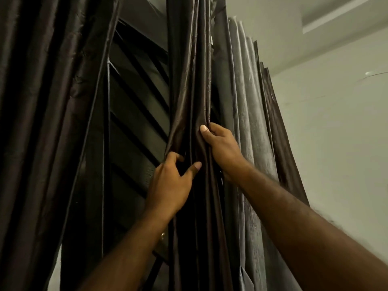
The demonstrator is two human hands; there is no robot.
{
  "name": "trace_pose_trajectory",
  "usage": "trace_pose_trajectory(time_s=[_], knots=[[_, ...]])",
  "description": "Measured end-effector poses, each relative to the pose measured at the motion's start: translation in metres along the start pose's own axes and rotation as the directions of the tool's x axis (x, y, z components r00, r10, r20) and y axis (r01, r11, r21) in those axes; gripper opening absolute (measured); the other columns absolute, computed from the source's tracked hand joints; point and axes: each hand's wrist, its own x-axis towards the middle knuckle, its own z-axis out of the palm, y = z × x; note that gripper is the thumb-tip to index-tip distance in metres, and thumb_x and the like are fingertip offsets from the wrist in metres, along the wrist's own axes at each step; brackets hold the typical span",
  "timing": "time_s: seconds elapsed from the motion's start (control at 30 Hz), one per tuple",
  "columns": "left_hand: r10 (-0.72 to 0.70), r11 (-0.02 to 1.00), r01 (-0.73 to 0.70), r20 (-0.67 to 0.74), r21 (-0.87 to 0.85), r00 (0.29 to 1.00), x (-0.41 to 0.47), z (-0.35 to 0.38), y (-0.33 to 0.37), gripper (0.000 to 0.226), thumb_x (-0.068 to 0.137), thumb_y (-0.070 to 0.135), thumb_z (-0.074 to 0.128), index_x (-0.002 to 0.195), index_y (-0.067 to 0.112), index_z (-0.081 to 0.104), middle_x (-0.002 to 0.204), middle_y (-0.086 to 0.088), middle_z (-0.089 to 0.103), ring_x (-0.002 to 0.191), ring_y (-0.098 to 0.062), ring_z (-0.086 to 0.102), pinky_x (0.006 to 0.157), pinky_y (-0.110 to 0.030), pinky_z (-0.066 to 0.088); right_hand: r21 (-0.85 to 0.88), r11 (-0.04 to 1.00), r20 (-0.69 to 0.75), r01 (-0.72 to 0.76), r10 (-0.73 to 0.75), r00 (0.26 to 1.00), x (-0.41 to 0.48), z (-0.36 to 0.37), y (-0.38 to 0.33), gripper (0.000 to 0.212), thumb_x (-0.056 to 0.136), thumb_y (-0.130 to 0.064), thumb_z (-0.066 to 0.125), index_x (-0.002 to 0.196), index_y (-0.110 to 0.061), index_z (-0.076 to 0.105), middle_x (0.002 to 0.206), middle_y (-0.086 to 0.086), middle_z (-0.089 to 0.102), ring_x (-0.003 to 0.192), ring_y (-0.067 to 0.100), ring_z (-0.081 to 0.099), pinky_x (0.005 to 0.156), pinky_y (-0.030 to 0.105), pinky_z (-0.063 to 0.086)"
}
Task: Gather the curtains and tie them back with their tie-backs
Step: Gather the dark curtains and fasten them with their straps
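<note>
A dark brown satin curtain [189,80] hangs bunched in narrow folds at the centre. My right hand [222,148] grips the bunch from its right side, thumb pressed across the front folds. Just below and to the left, my left hand [170,181] grips the left folds, fingers tucked behind the fabric and thumb in front. A second dark curtain [46,101] hangs spread out at the left. Grey lining folds [245,101] show to the right of the bunch. No tie-back is visible.
Between the two curtains a dark louvred window [136,101] with slanted slats is exposed. A pale wall [336,133] fills the right side, and the ceiling [346,13] shows at the top right.
</note>
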Motion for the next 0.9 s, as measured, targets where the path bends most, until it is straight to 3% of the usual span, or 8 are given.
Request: trace_pose_trajectory(time_s=[0.17,0.27,0.37,0.5,0.6,0.67,0.8,0.9], knots=[[0.065,0.985,-0.061,-0.02,0.163,0.998,0.009,0.007,-0.004,0.022,0.091,0.05,0.058,0.095,0.029,0.061,0.103,0.005,0.06,0.084,-0.006,0.057,0.064,-0.024,0.048,0.048,0.998,0.052,-0.029,0.026,0.998,-0.002,-0.011,0.003,0.027,0.106,-0.031,0.046,0.101,-0.014,0.066,0.096,0.006,0.072,0.091,0.024,0.072,0.084,0.038,0.06],[0.105,0.987,-0.09,-0.115,0.131,0.988,0.004,0.004,-0.004,0.017,0.094,0.037,0.059,0.081,0.026,0.06,0.099,0.005,0.056,0.073,-0.003,0.055,0.057,-0.017,0.039,-0.177,0.984,-0.063,0.008,-0.019,0.998,0.001,-0.018,0.007,0.032,0.106,-0.034,0.046,0.095,-0.007,0.06,0.081,0.006,0.059,0.074,0.021,0.057,0.063,0.029,0.05],[0.195,0.979,-0.177,-0.224,0.097,0.955,-0.008,0.004,0.007,0.025,0.092,0.034,0.059,0.071,0.024,0.05,0.091,0.007,0.053,0.065,-0.007,0.055,0.055,-0.023,0.042,-0.441,0.897,-0.161,0.032,-0.115,0.98,0.003,-0.022,0.011,0.035,0.107,-0.033,0.044,0.092,-0.004,0.056,0.073,0.001,0.051,0.062,0.012,0.045,0.054,0.026,0.037],[0.29,0.934,-0.248,-0.141,0.256,0.947,-0.016,0.016,0.029,0.017,0.095,0.037,0.053,0.083,0.025,0.052,0.104,0.011,0.046,0.076,-0.004,0.047,0.056,-0.019,0.034,-0.458,0.884,-0.124,0.091,-0.165,0.978,-0.001,-0.015,0.007,0.032,0.107,-0.03,0.046,0.077,-0.02,0.046,0.065,-0.006,0.048,0.045,-0.001,0.045,0.042,0.012,0.037],[0.274,0.924,-0.247,-0.054,0.292,0.96,-0.015,0.024,0.034,0.014,0.098,0.037,0.05,0.099,0.025,0.057,0.116,0.01,0.047,0.085,-0.002,0.049,0.06,-0.015,0.035,-0.263,0.957,-0.116,0.124,-0.159,0.98,-0.005,-0.011,-0.002,0.036,0.104,-0.035,0.05,0.074,-0.018,0.046,0.063,-0.008,0.045,0.043,-0.003,0.041,0.043,0.009,0.036],[0.276,0.937,-0.259,-0.041,0.236,0.96,-0.012,0.027,0.032,0.016,0.097,0.037,0.052,0.1,0.024,0.06,0.121,0.007,0.049,0.096,-0.009,0.056,0.071,-0.024,0.048,-0.168,0.98,-0.061,0.108,-0.12,0.991,-0.007,-0.014,-0.006,0.036,0.1,-0.045,0.055,0.078,-0.017,0.051,0.066,-0.011,0.051,0.048,-0.004,0.049,0.047,0.007,0.039],[0.264,0.964,-0.262,-0.062,0.043,0.962,-0.009,0.023,0.025,0.004,0.095,0.03,0.058,0.095,0.026,0.059,0.101,0.01,0.054,0.088,-0.008,0.059,0.067,-0.027,0.052,-0.33,0.941,-0.004,0.072,-0.078,0.997,-0.005,-0.025,-0.006,0.016,0.101,-0.033,0.059,0.095,-0.018,0.062,0.086,-0.005,0.067,0.068,-0.001,0.065,0.056,0.009,0.047],[0.218,0.972,-0.228,-0.151,-0.055,0.964,-0.007,0.014,0.016,0.036,0.09,0.01,0.061,0.109,0.034,0.044,0.103,0.009,0.058,0.084,-0.01,0.064,0.061,-0.031,0.059,-0.334,0.942,-0.037,0.039,-0.054,0.998,-0.006,-0.036,-0.008,0.02,0.104,-0.024,0.053,0.085,-0.024,0.055,0.078,-0.006,0.06,0.052,-0.01,0.058,0.044,0.005,0.039]])
